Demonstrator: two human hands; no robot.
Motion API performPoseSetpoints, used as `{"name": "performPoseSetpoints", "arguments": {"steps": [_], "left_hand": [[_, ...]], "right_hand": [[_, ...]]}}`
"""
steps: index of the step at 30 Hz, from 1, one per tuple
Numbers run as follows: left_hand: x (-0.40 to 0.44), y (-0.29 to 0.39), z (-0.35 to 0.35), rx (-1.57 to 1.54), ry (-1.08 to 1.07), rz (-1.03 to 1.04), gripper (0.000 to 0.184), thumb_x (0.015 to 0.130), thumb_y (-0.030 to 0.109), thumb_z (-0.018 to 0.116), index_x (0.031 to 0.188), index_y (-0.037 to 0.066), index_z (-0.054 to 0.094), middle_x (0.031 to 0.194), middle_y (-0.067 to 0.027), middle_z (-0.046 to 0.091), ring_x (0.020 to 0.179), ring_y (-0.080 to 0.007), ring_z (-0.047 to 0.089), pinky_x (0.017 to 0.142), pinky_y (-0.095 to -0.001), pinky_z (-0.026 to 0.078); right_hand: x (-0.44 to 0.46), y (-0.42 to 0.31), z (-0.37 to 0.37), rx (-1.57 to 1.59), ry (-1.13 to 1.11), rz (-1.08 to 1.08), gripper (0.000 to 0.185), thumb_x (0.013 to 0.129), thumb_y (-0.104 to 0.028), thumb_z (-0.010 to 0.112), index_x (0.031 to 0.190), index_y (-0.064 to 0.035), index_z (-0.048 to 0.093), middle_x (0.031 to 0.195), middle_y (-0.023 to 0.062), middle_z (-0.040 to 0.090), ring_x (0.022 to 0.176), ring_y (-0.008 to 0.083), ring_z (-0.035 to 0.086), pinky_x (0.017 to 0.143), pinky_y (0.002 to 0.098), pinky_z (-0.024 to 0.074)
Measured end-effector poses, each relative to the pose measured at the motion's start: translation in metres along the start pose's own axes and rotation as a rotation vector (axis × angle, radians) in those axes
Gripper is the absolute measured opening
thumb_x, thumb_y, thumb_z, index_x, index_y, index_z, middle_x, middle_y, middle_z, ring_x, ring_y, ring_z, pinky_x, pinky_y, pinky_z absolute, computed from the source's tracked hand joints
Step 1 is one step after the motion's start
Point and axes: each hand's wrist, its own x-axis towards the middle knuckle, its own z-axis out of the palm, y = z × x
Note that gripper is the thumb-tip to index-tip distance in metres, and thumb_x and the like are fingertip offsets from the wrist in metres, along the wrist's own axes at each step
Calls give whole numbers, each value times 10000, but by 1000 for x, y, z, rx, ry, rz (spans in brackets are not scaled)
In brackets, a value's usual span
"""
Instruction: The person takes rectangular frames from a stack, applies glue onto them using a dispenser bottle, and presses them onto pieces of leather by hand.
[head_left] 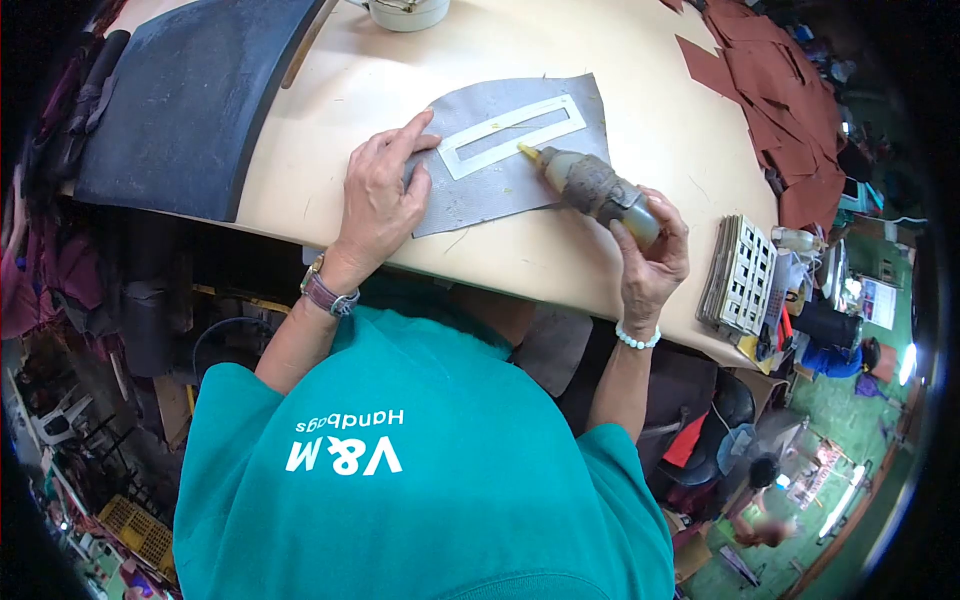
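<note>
On the table lies a grey piece of leather (480, 205) with a white rectangular frame (478, 160) on top of it. The frame has a long narrow slot through its middle. My left hand (385, 185) rests on the left edge of the leather, fingers stretched out and thumb apart, fingertips close to the frame's left end. In my right hand (655, 245) is a glue bottle (597, 188), tilted and wrapped with worn brown tape. Its yellow nozzle points left and down, at the lower bar of the frame. Whether the tip touches the frame I cannot tell.
A dark flat board (185, 100) covers the table's left end. A white round container (408, 12) stands at the far edge. Reddish-brown leather pieces (770, 110) are heaped at the far right. A stack of white slotted frames (738, 275) stands at the right front corner.
</note>
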Motion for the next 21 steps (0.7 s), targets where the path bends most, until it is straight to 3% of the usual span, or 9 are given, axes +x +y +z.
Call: {"name": "performPoseSetpoints", "arguments": {"steps": [8, 12, 13, 16, 17, 18, 21], "left_hand": [[0, 0, 0, -4, -3, 11, 524, 782, -39, 508, 1297, 55, 483, 1024, -66, 671, 995, -240, 564, 911, -370, 404], [-1, 0, -1, -25, -17, 4, 509, 793, -41, 486, 1294, 48, 484, 1035, -80, 667, 999, -249, 562, 915, -372, 399], [0, -1, -1, -28, 3, 15, 507, 782, -44, 485, 1281, 46, 496, 1017, -73, 669, 977, -246, 565, 900, -375, 403], [0, -2, 2, -39, 46, 39, 503, 762, -50, 482, 1256, 40, 517, 985, -62, 671, 936, -244, 570, 869, -383, 410], [-1, -4, 3, -41, 43, 39, 501, 766, -49, 481, 1258, 37, 514, 990, -66, 669, 937, -246, 568, 870, -385, 410], [0, -3, 3, -47, 38, 46, 499, 770, -48, 480, 1261, 35, 511, 994, -71, 667, 939, -248, 566, 871, -387, 410], [0, -1, 1, -66, 14, 46, 486, 787, -46, 481, 1268, 18, 496, 999, -83, 661, 950, -250, 558, 879, -387, 405]], "right_hand": [[-23, -15, 36, 63, -92, -23, 486, 670, 100, 735, 1109, -33, 573, 1147, 139, 563, 1077, 218, 553, 877, 308, 500], [-35, -19, 48, 139, -32, 147, 498, 675, 84, 746, 1122, -42, 566, 1138, 129, 574, 1064, 191, 558, 907, 301, 474], [-37, -20, 50, 260, 61, 271, 428, 756, -38, 727, 1144, -32, 546, 1141, 116, 577, 1064, 202, 563, 925, 300, 462], [-33, -18, 36, 968, 345, 540, 416, 842, -203, 664, 1183, -17, 514, 1166, 118, 578, 1071, 244, 573, 909, 326, 492], [-37, -6, 25, 1055, 445, 585, 458, 884, -331, 593, 1211, -25, 497, 1192, 140, 573, 1075, 293, 579, 888, 383, 520], [-36, -2, 16, 1347, 400, 557, 470, 884, -322, 597, 1232, -30, 481, 1197, 162, 572, 1077, 326, 578, 866, 431, 535], [-32, 5, 3, 1457, 360, 552, 511, 863, -344, 618, 1230, -17, 478, 1173, 185, 576, 1059, 351, 576, 903, 456, 505]]}}
